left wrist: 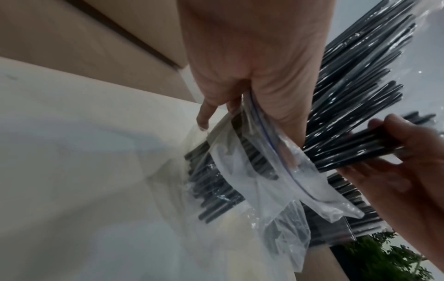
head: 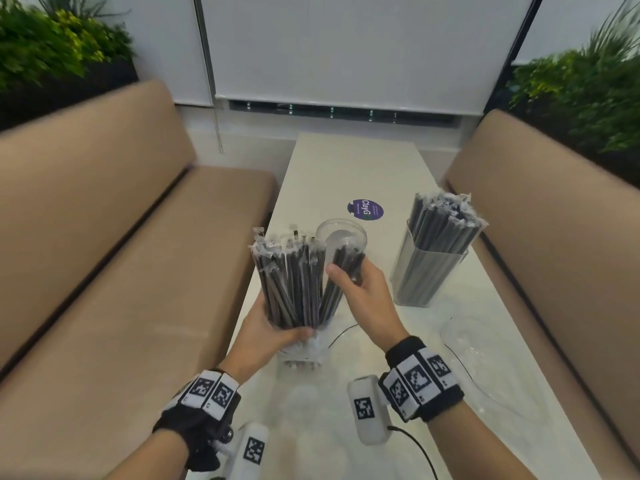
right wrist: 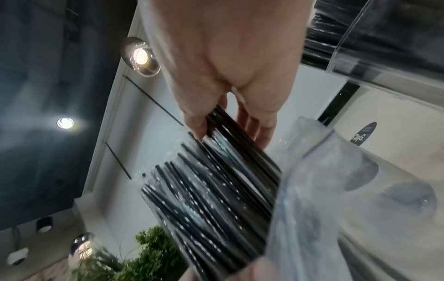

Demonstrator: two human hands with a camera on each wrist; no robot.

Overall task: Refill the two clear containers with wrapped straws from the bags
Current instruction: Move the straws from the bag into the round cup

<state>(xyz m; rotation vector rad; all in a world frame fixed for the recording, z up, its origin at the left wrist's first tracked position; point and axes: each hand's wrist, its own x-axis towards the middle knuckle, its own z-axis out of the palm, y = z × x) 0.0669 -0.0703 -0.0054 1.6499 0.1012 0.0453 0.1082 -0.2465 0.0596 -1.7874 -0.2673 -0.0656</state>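
In the head view my left hand [head: 277, 332] grips a clear zip bag [head: 301, 348] with a thick bundle of black wrapped straws [head: 291, 282] standing upright in it. My right hand [head: 349, 277] pinches a smaller bunch of straws [head: 341, 268] leaning out of the bundle's right side. Just behind stands an empty round clear container [head: 341, 233]. A square clear container [head: 427, 275] packed with straws stands to the right. The left wrist view shows my left hand [left wrist: 252, 76] on the bag [left wrist: 264, 171]. In the right wrist view my right hand [right wrist: 228, 76] grips the straws [right wrist: 223, 171].
The white table [head: 356, 168] runs away from me between two tan benches [head: 104, 237], [head: 554, 220]. A purple round sticker [head: 365, 209] lies behind the containers. Crumpled empty clear bags [head: 485, 344] lie on the table at the right. A black cable [head: 415, 448] runs from my right wrist.
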